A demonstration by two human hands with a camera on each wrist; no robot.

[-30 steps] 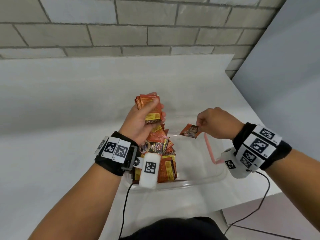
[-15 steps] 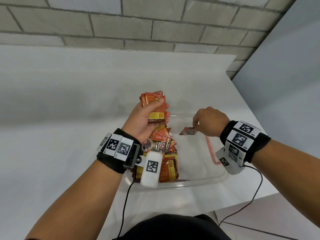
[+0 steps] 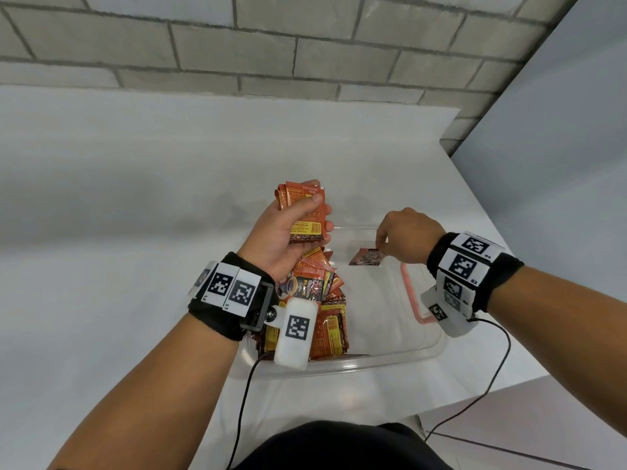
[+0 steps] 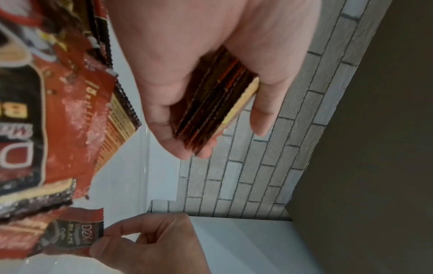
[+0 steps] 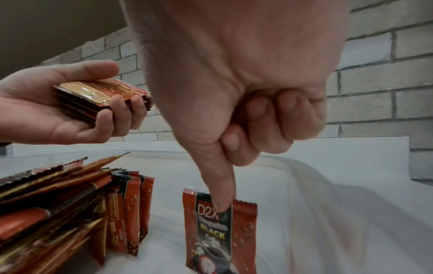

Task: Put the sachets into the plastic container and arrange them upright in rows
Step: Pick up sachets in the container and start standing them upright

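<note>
Sachets (image 3: 319,296) fill container (image 3: 390,362) left side; one (image 5: 218,228) upright.

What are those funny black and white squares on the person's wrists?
Both bare arms wear a black wristband carrying white cards printed with blocky black square codes. A white box hangs under each wrist, and a thin black cable trails from it.
</note>
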